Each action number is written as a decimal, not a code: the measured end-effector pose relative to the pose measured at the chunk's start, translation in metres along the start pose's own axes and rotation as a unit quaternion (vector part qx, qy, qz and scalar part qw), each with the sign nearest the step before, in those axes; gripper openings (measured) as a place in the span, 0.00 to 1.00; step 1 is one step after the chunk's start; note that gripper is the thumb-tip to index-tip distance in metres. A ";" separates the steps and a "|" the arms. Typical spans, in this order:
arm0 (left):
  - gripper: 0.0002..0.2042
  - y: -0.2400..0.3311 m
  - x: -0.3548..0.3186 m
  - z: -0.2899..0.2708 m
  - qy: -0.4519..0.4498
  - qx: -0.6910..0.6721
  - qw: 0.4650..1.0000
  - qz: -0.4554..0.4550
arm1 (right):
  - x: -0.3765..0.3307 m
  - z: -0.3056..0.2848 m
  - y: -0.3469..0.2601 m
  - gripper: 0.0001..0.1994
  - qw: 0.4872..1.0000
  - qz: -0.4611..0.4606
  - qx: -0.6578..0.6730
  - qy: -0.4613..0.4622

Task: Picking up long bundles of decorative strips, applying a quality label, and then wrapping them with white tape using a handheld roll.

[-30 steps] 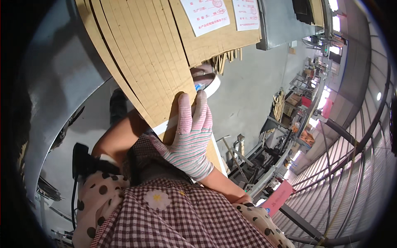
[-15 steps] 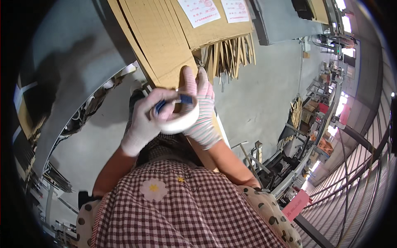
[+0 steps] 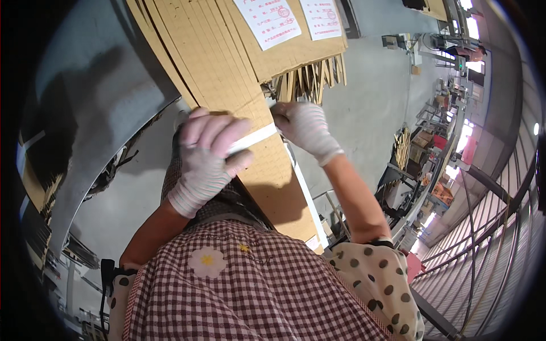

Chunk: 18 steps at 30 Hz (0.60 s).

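A white strip of tape (image 3: 254,138) lies slantwise across the near part of a long brown cardboard stack (image 3: 227,74). At the strip's left end is my left hand (image 3: 213,142) in a thin striped glove, fingers bent but apart, thumb stretched toward the board; motion blurs it a little. My right hand (image 3: 307,126), gloved too, is at the board's right edge by the strip's other end. Its fingers are curled inward with their tips in shadow, and I cannot make out what they hold. No tape roll shows.
Two printed paper sheets (image 3: 267,23) lie on a wider cardboard piece (image 3: 301,57) farther off. Thin cardboard strips (image 3: 310,79) hang beneath it. A grey metal surface (image 3: 102,74) rises at left. Bundled strips (image 3: 401,146) and machinery stand at right.
The white tape roll my left hand held is out of sight. A tape strip now shows across the board. My hands have moved apart, the right one outward to the board's edge.
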<state>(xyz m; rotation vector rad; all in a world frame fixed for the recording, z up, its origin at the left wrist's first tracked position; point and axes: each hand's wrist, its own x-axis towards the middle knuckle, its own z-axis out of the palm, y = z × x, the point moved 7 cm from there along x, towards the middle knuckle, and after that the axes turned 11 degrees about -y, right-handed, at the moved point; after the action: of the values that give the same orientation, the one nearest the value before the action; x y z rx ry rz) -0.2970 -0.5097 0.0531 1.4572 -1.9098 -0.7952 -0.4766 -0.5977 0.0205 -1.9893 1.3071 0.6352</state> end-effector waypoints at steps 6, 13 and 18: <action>0.17 -0.059 -0.021 0.014 0.199 -0.375 0.882 -0.205 | 0.027 0.025 0.013 0.08 0.911 -0.103 0.382 0.118; 0.15 -0.040 -0.098 0.069 0.082 -0.444 0.869 -0.202 | -0.040 0.066 0.030 0.12 0.980 -0.102 0.148 -0.087; 0.34 -0.085 -0.023 0.081 0.152 -0.627 0.730 -0.227 | -0.008 0.037 0.002 0.19 0.973 -0.106 0.197 0.064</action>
<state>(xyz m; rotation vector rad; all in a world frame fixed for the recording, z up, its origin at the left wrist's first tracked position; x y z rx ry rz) -0.3021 -0.4971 -0.0659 0.9733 -0.3861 -1.5150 -0.4829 -0.5656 0.0011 -1.8252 1.1652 0.1319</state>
